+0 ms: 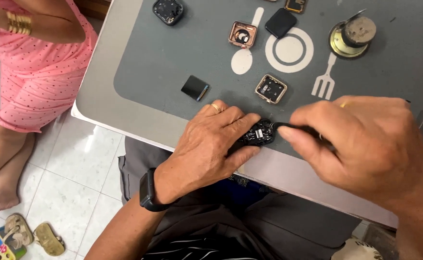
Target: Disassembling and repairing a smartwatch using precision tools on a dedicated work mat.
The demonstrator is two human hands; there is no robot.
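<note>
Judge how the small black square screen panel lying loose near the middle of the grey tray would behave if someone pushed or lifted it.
The black screen panel looks thin and flat, so it would probably slide rather than roll on the grey tray. Its glossy face suggests it may be slippery to pinch. Being so thin, it is likely light and fragile, best lifted by its edges.

black watch case (258, 133), grey table (173, 53), pink dotted dress (43, 72)
</note>
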